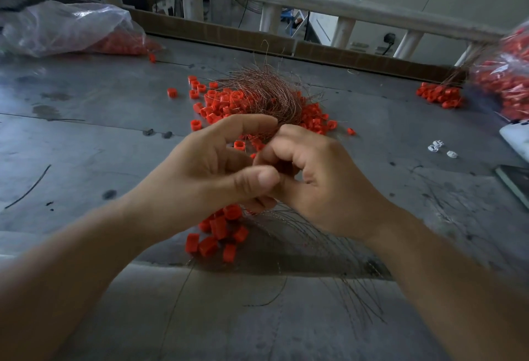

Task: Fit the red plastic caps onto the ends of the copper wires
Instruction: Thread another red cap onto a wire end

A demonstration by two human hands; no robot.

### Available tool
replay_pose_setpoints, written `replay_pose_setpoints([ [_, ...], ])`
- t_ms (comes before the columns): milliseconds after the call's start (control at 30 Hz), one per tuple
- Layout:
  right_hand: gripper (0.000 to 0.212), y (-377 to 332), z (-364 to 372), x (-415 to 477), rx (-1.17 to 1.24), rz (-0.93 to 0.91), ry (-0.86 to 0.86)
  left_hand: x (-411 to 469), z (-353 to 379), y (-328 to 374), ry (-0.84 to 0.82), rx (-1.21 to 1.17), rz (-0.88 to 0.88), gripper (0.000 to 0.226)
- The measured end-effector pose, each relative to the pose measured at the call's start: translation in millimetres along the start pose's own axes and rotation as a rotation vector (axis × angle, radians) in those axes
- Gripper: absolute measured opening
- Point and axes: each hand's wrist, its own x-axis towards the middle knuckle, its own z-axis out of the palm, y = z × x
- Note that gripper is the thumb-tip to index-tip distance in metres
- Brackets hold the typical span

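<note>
— Where are the wires (263, 94)?
— Bunched on the table (86, 131), over the heap of caps (220, 103). The bundle runs down between both hands and fans out below them.
— And the hands?
— The left hand (211, 168) curls round the wires, thumb pressed against the right hand (323, 180). The right hand's fingers are curled tight — I cannot tell what they pinch.

Whatever left hand (211, 168) and right hand (320, 180) pinch: hidden by fingers. Bag of red caps (508, 80), right edge: blurred, cropped.
</note>
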Motion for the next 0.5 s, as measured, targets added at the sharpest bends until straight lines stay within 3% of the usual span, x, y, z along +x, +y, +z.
replay_pose_setpoints([
  [500, 0.004, -8.4, 0.9, -1.2, 0.073, 0.044, 0.012, -1.7, 2.8, 2.9, 0.018, 0.013, 0.009, 0.063],
])
